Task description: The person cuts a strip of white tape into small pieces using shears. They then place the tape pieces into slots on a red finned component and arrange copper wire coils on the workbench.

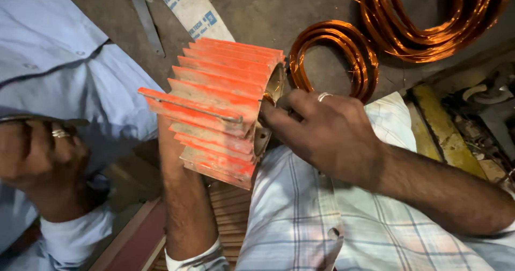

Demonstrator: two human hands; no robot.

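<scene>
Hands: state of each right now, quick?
Left hand: hidden behind the orange finned motor housing; grip cannot be told.
Right hand: fingers closed at the housing's open end; what they pinch cannot be told.

The big orange motor shell (217, 107) lies on its side, resting over the person's lap. It is round like a drum. Long ribs run along its outside, one after another, like little fences. The orange paint is worn, and grey metal shows through on many ribs. A thin metal rod (196, 110) lies along one rib and bends at its end. The open end of the shell faces the right side, and its inside looks shiny and yellow-brown. Fingers touch that open end, so part of the rim is hidden.
</scene>
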